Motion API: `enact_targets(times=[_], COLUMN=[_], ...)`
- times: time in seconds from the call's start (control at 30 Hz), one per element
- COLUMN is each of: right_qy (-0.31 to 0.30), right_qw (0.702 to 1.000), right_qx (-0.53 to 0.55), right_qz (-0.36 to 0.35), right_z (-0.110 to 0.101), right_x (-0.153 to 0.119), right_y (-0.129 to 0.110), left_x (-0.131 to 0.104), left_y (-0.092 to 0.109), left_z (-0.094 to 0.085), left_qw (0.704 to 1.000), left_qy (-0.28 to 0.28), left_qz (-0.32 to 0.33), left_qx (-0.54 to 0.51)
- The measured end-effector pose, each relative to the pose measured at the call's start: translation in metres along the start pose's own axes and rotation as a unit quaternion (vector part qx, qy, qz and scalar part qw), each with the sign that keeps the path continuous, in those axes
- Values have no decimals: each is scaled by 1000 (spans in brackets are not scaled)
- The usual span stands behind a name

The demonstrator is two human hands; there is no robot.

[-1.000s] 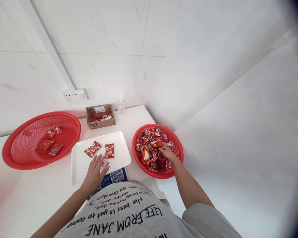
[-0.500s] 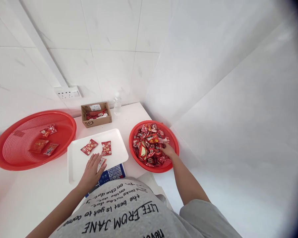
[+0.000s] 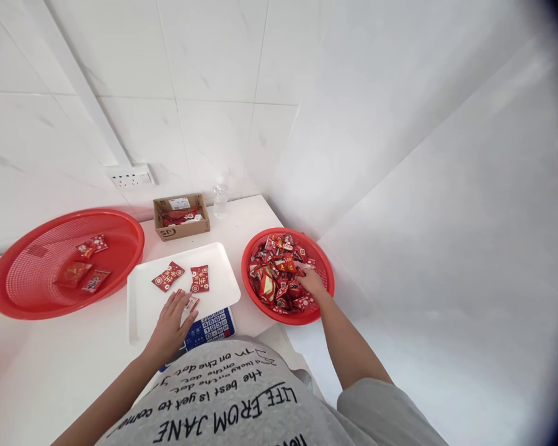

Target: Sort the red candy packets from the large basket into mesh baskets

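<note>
On a white tray point(image 3: 144, 310) lie two red patterned packets, one tilted point(image 3: 168, 277) and one upright point(image 3: 199, 279). My left hand point(image 3: 173, 322) rests over the tray's front edge, fingers spread, beside a small red and white packet point(image 3: 192, 304) that it partly covers. My right hand point(image 3: 310, 282) reaches into the right red basket point(image 3: 328, 279), which is full of small red packets point(image 3: 281, 288). Its fingers are bent down among them at the right side of the pile, and what they grip, if anything, is hidden.
A large red basket point(image 3: 18, 254) at the left holds several packets. Behind the tray are an open cardboard box point(image 3: 183, 230) with red items and a clear bottle point(image 3: 220, 201). A blue keypad point(image 3: 211, 326) shows under the tray's front edge.
My right hand has shifted slightly left and down within the packets, and a red packet near its fingers has changed position. My left hand has stayed nearly still.
</note>
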State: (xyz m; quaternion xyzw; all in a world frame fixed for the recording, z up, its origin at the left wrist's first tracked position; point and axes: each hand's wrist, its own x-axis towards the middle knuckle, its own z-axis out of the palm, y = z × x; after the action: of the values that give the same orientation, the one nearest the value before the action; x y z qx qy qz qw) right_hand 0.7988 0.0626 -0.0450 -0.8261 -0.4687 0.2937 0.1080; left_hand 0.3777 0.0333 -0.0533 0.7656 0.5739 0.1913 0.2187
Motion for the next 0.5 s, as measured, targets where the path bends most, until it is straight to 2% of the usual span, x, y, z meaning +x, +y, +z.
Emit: enact_targets(times=[0.17,0.27,0.3,0.43,0.5], right_qy=[-45,-110,-112,-4,12], right_qw=[992,975,975,998,999], right_qx=[115,177,176,69,34], right_qz=[-40,-71,-74,-10,23], right_z=[-22,-31,-32,-25,-14], right_x=[-19,-20,-17,-1,7], right_y=[-13,-15,-14,0,10], left_x=[5,9,10,11,10], left_y=[1,7,9,10,8], left_z=[-1,-2,-2,-3,-4], left_qw=[1000,1000,1000,1000,1000], left_qy=[4,-6,-7,-5,-3], left_qz=[5,13,16,16,13], left_qx=[8,8,7,7,11])
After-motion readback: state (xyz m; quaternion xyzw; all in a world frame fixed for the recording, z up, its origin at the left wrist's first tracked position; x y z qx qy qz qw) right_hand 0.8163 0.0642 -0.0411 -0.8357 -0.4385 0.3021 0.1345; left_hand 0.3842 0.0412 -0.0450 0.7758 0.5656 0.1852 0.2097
